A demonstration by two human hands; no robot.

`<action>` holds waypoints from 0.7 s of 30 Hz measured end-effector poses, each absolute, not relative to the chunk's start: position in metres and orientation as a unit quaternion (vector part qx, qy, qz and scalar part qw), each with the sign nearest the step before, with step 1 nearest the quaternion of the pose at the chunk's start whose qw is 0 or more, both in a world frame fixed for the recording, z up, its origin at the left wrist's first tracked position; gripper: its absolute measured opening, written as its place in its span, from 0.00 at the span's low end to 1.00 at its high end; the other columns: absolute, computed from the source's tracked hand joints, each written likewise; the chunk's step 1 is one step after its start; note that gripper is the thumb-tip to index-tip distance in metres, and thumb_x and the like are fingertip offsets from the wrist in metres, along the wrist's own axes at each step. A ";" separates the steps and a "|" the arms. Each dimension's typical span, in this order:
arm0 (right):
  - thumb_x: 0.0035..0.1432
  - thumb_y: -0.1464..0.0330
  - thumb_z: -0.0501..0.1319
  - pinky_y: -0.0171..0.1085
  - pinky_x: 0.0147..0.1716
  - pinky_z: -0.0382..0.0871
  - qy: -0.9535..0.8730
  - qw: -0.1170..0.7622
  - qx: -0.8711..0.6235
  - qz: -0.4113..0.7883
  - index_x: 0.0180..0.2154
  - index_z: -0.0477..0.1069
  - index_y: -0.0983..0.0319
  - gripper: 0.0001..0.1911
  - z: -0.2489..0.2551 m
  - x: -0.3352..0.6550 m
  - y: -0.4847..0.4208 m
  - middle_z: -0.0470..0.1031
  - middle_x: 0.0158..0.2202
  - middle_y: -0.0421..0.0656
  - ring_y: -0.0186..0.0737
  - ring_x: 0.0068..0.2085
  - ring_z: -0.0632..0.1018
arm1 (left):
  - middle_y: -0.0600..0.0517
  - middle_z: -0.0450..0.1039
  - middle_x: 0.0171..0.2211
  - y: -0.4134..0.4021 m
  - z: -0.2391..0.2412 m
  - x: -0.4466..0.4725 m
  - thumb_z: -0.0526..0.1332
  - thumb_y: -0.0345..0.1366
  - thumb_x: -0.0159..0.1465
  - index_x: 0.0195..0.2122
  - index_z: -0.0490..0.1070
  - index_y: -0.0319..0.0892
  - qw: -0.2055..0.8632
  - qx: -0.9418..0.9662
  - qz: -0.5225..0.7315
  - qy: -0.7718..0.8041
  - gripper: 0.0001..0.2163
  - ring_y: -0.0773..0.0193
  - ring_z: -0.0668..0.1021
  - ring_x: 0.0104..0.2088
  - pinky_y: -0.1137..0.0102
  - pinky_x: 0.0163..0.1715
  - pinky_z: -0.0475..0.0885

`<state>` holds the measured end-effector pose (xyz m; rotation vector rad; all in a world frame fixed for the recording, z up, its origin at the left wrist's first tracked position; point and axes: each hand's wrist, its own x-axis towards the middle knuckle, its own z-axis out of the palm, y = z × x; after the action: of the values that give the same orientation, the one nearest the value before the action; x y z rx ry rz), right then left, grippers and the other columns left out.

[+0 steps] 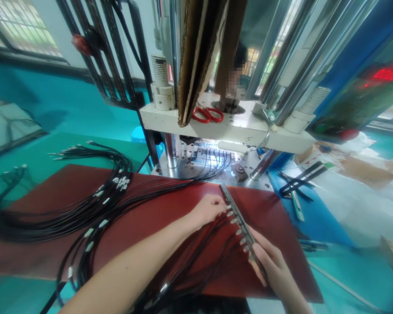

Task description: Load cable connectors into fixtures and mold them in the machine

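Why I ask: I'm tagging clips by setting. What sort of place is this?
Probably a factory workstation for cable assembly: a vertical press machine with steel columns, bundles of black cables on a red mat, and a metal fixture bar holding connector ends.

A metal bar [228,197] lies on the red mat [157,213]. The right hand [271,266] holds its near end. The left hand [208,209] curls against its far half, perhaps pinching a plug. Black cables [94,205] spread left of the bar, and red scissors [208,114] lie beyond it.
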<state>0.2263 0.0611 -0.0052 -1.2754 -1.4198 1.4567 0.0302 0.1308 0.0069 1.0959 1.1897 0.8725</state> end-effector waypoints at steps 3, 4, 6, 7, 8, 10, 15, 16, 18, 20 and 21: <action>0.53 0.53 0.55 0.30 0.07 0.54 -0.557 0.357 -0.515 0.545 0.51 0.65 0.61 0.28 0.000 0.222 0.062 0.72 0.23 0.42 0.26 0.11 0.58 | 0.60 0.56 0.12 0.133 0.000 0.034 0.55 0.35 0.49 0.17 0.59 0.39 0.583 0.482 0.395 0.521 0.07 0.76 0.56 0.13 0.77 0.15 0.50; 0.53 0.52 0.55 0.30 0.07 0.55 -0.559 0.353 -0.519 0.541 0.51 0.66 0.60 0.28 0.001 0.221 0.063 0.73 0.25 0.43 0.27 0.11 0.59 | 0.60 0.56 0.12 0.134 -0.002 0.035 0.55 0.35 0.49 0.17 0.59 0.40 0.576 0.485 0.395 0.526 0.07 0.76 0.56 0.13 0.77 0.16 0.51; 0.52 0.52 0.55 0.31 0.08 0.57 -0.566 0.338 -0.522 0.541 0.52 0.66 0.59 0.28 0.002 0.220 0.065 0.74 0.28 0.44 0.30 0.13 0.63 | 0.60 0.58 0.13 0.137 -0.004 0.033 0.54 0.35 0.51 0.18 0.59 0.40 0.573 0.500 0.368 0.535 0.07 0.75 0.57 0.13 0.76 0.16 0.52; 0.52 0.52 0.55 0.31 0.08 0.57 -0.571 0.328 -0.523 0.541 0.52 0.65 0.59 0.28 0.002 0.220 0.066 0.75 0.28 0.44 0.32 0.13 0.64 | 0.59 0.59 0.14 0.140 -0.004 0.031 0.53 0.36 0.52 0.19 0.61 0.40 0.568 0.522 0.341 0.537 0.08 0.74 0.59 0.13 0.76 0.16 0.53; 0.53 0.52 0.55 0.32 0.08 0.58 -0.577 0.319 -0.523 0.540 0.52 0.65 0.59 0.28 0.000 0.220 0.066 0.75 0.27 0.44 0.34 0.14 0.66 | 0.58 0.60 0.14 0.142 -0.002 0.028 0.52 0.37 0.54 0.20 0.62 0.40 0.549 0.557 0.312 0.540 0.09 0.73 0.61 0.14 0.75 0.17 0.55; 0.53 0.54 0.55 0.32 0.10 0.60 -0.594 0.304 -0.524 0.529 0.52 0.65 0.59 0.27 -0.004 0.220 0.068 0.74 0.25 0.43 0.36 0.16 0.69 | 0.55 0.64 0.17 0.148 0.006 0.018 0.51 0.39 0.57 0.21 0.64 0.39 0.441 0.651 0.266 0.558 0.12 0.69 0.66 0.18 0.73 0.22 0.60; 0.55 0.58 0.54 0.35 0.21 0.67 -0.689 0.278 -0.552 0.378 0.50 0.65 0.57 0.21 -0.019 0.222 0.072 0.76 0.27 0.42 0.41 0.24 0.75 | 0.45 0.68 0.37 0.161 0.022 -0.015 0.52 0.40 0.59 0.36 0.67 0.41 0.002 0.721 0.235 0.652 0.09 0.55 0.68 0.42 0.63 0.40 0.61; 0.54 0.59 0.54 0.36 0.22 0.67 -0.719 0.255 -0.560 0.324 0.49 0.65 0.57 0.21 -0.022 0.223 0.072 0.76 0.25 0.42 0.43 0.24 0.75 | 0.44 0.67 0.40 0.163 0.021 -0.020 0.55 0.41 0.58 0.39 0.66 0.41 -0.049 0.711 0.224 0.665 0.11 0.53 0.65 0.45 0.61 0.42 0.60; 0.53 0.59 0.54 0.37 0.20 0.64 -0.761 0.211 -0.568 0.230 0.47 0.67 0.57 0.19 -0.029 0.225 0.073 0.74 0.19 0.43 0.45 0.20 0.75 | 0.42 0.65 0.41 0.166 0.013 -0.026 0.58 0.46 0.54 0.41 0.65 0.38 -0.101 0.688 0.197 0.691 0.18 0.49 0.64 0.45 0.57 0.43 0.58; 0.52 0.59 0.55 0.38 0.16 0.60 -0.778 0.195 -0.567 0.185 0.42 0.71 0.57 0.17 -0.034 0.228 0.073 0.70 0.13 0.44 0.46 0.15 0.72 | 0.42 0.65 0.38 0.169 0.000 -0.027 0.59 0.50 0.52 0.39 0.66 0.37 -0.108 0.677 0.174 0.707 0.22 0.49 0.64 0.43 0.57 0.42 0.59; 0.51 0.58 0.55 0.38 0.15 0.58 -0.783 0.195 -0.561 0.183 0.39 0.72 0.56 0.16 -0.036 0.229 0.074 0.68 0.11 0.44 0.45 0.14 0.71 | 0.43 0.65 0.37 0.171 -0.007 -0.026 0.57 0.51 0.53 0.37 0.67 0.37 -0.106 0.677 0.167 0.709 0.21 0.50 0.65 0.42 0.57 0.40 0.59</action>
<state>0.2291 0.0744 -0.0356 -1.5713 -2.1954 0.5134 -0.0256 0.1706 -0.0068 2.2834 2.3919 0.5643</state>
